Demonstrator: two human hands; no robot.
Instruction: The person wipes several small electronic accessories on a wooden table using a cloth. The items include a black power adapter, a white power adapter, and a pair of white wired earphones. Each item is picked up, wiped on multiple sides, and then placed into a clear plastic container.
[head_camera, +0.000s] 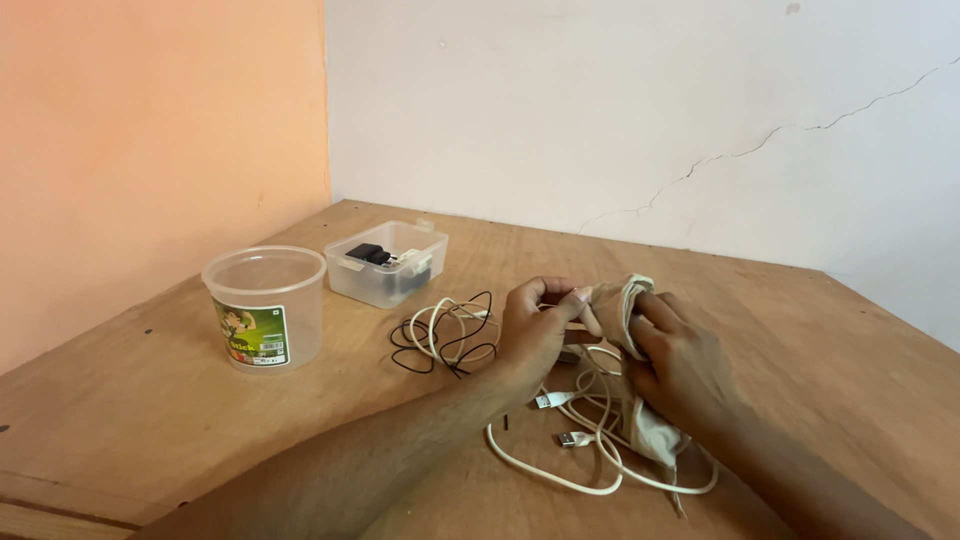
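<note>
Gripping one cream cloth (628, 305), its length hanging downward: left hand (535, 330) and right hand (680, 360), both closed.

Our two forearms come up from the bottom edge and converge toward the middle, the left from about seven o'clock and the right from about five o'clock, both bare. Our left hand (535, 330) sits just left of centre with its back toward us, fingers curled and the thumb and forefinger pinched together at its three o'clock side. Our right hand (680, 365) lies just beside it at four o'clock, back turned up, fingers bent in a closed grip with the fingertips pointing toward ten o'clock, almost meeting the left hand's pinch.
</note>
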